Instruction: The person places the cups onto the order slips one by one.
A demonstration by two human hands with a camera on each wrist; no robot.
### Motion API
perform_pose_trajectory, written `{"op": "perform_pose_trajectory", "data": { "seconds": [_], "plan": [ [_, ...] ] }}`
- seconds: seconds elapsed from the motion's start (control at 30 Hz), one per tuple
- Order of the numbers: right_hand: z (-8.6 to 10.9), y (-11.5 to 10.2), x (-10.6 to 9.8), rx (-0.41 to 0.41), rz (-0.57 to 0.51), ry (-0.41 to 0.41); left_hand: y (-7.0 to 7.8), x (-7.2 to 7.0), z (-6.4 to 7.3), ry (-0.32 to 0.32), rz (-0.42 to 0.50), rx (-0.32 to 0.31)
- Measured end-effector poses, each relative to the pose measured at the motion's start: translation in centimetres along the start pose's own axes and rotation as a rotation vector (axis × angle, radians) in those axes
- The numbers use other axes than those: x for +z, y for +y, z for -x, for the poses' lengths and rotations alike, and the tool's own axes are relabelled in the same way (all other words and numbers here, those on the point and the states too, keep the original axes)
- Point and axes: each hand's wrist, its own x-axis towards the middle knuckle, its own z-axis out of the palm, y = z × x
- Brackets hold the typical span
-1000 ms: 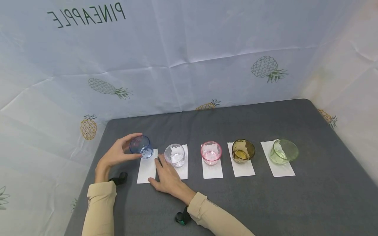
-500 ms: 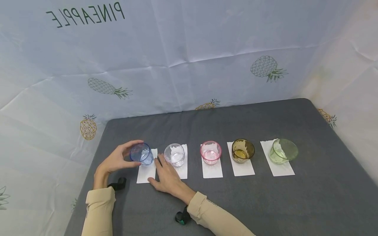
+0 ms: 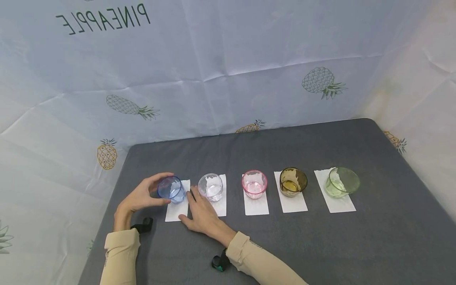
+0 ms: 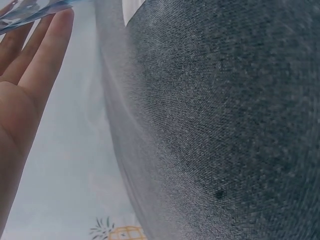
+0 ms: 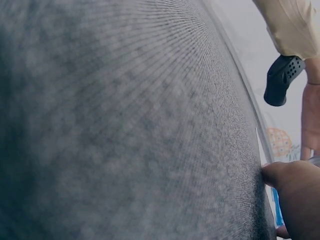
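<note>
My left hand point(image 3: 142, 194) grips a blue glass point(image 3: 171, 190) between thumb and fingers, at the leftmost white napkin point(image 3: 172, 214). Whether the glass bottom touches the paper cannot be told. Part of that blue glass point(image 4: 37, 11) shows above the fingertips in the left wrist view. With its fingers spread and fairly straight, my right hand point(image 3: 204, 214) rests along the right side of this napkin. Its fingertips lie beside a clear glass point(image 3: 211, 187) on the second napkin point(image 3: 221, 208). The right thumb point(image 5: 295, 187) presses near the paper's edge in the right wrist view.
Farther right, a pink glass point(image 3: 254, 185), an amber glass point(image 3: 293, 183) and a green glass point(image 3: 341, 183) stand in a row, each on a white napkin. A grey cloth covers the table point(image 3: 320, 245). Pineapple-print curtains point(image 3: 199, 79) hang behind and at the sides.
The left hand has brought the blue glass down and toward the person, over the leftmost napkin. In the last half second it moved only slightly. The right hand stayed in place.
</note>
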Motion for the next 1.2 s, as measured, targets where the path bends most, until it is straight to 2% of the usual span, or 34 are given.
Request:
{"op": "perform_pose_trajectory", "data": {
  "seconds": [0.2, 0.47, 0.67, 0.9, 1.07, 1.2],
  "plan": [
    [0.0, 0.0, 0.1, 0.002, 0.001, 0.001, -0.3, 0.1, 0.4, 0.024, -0.016, 0.015],
    [0.0, 0.0, 0.2, 0.008, 0.006, -0.007, -0.4, 1.4, 0.6, 0.151, -0.063, 0.068],
    [0.0, -0.1, 0.3, -0.003, 0.003, 0.004, 0.1, 2.1, 0.8, 0.216, -0.108, 0.035],
    [0.1, 0.0, 0.2, -0.013, 0.016, 0.019, 0.7, 2.2, 0.7, 0.196, -0.138, -0.033],
    [0.4, -0.1, 0.1, -0.026, 0.036, 0.017, 0.7, 2.2, 0.5, 0.186, -0.122, -0.05],
    [1.0, -0.5, -0.6, -0.073, 0.087, 0.029, 0.6, 2.2, 0.6, 0.19, -0.12, -0.046]
  ]
}}
